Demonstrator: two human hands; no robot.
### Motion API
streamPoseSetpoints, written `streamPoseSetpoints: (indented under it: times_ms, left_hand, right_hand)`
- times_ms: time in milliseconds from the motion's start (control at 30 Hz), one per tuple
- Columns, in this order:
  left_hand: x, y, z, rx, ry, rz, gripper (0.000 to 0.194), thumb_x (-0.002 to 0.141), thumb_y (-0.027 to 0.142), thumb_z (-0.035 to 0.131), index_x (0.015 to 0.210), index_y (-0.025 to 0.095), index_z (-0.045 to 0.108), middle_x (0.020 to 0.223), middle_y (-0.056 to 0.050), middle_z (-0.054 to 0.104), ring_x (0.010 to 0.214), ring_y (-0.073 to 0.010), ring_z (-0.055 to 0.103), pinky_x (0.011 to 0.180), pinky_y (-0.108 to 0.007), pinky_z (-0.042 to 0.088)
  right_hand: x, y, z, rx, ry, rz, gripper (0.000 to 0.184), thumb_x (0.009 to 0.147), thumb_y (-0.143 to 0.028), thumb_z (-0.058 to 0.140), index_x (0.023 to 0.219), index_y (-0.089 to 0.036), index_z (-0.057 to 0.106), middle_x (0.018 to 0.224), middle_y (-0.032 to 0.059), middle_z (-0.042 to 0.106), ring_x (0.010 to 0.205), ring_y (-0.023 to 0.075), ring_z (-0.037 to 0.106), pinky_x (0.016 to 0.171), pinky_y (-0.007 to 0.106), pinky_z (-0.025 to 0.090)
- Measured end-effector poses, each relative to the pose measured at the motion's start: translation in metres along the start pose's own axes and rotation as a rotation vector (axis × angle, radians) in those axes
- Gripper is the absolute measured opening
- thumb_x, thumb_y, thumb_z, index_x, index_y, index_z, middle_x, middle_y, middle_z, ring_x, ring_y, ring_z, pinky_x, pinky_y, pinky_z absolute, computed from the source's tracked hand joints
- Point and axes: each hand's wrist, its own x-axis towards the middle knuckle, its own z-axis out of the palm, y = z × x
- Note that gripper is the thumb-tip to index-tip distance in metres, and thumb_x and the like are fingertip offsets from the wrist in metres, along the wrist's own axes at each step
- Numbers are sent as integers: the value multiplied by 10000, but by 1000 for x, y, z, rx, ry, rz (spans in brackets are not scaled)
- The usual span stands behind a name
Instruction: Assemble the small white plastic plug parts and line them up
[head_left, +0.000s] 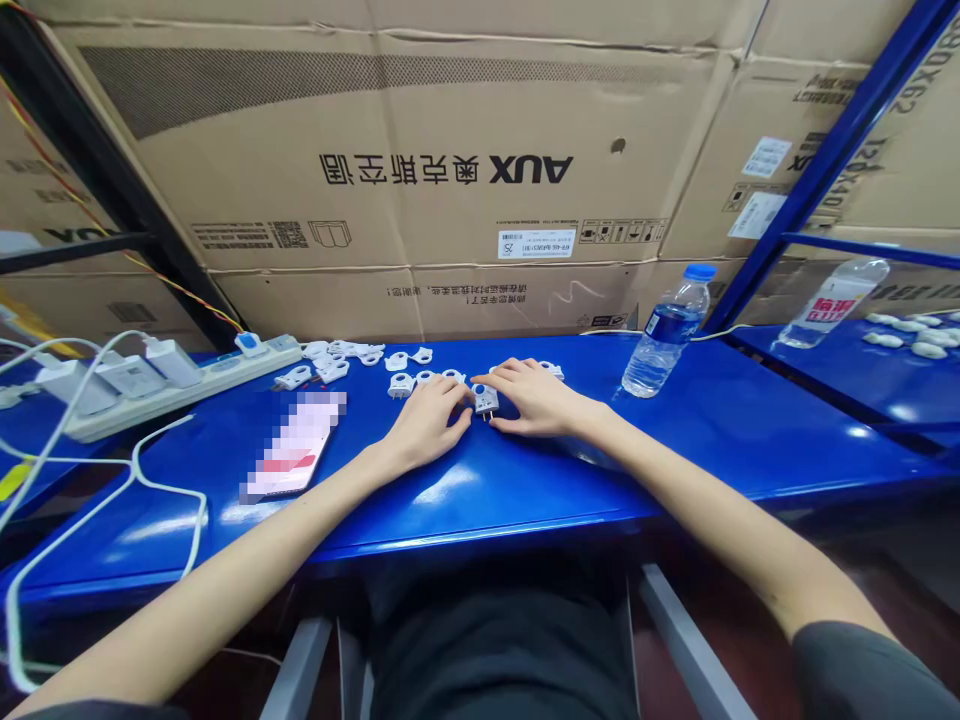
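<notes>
1 plug, L hand & R hand curled either side; I can't tell if gripped. Risk: nearby plug row knocked, b/c fingers crowd it.

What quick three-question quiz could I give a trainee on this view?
1. True or false: the blue-capped bottle is to the left of the left hand.
2. Which lies on the table between the power strip and the left forearm? A) scissors; B) phone; C) cup.
3. Fill in: the white plug is between the left hand and the ____.

Key:
1. False; the bottle is to the right of the right hand.
2. B.
3. Right hand.
</notes>
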Motion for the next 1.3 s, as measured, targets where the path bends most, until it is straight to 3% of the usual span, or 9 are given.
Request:
streamPoseSetpoints:
  times_ms: [633, 800, 1100, 1300]
  left_hand:
    - [1, -5, 1, 7, -28, -10, 196, 1002, 273, 509, 935, 212, 683, 1004, -93, 710, 971, -278, 606, 924, -458, 490]
    - [2, -8, 4, -113, -2, -18, 210, 1012, 304, 511, 927, 212, 680, 960, -78, 722, 936, -262, 625, 899, -435, 496]
    - [6, 0, 1, -445, 127, -248, 244, 965, 406, 589, 983, 223, 748, 982, -47, 794, 888, -234, 690, 809, -370, 532]
    - [7, -3, 5, -571, 142, -271, 253, 922, 434, 635, 949, 210, 749, 1023, -68, 795, 952, -250, 716, 831, -378, 547]
  right_hand:
    - [-1, 0, 2, -22, 4, 1, 616, 965, -428, 671, 1510, -173, 541, 1381, 194, 659, 1295, 360, 575, 1065, 521, 453]
    - [0, 0, 2, -19, 14, -1, 601, 970, -424, 657, 1507, -178, 542, 1366, 178, 669, 1292, 352, 578, 1061, 512, 453]
    - [1, 0, 2, -28, 44, -8, 709, 915, -416, 727, 1537, -164, 500, 1405, 183, 634, 1266, 359, 570, 1053, 528, 457]
    - [1, -1, -1, -16, 70, -44, 676, 908, -388, 728, 1516, -179, 519, 1419, 191, 600, 1262, 358, 562, 1041, 548, 463]
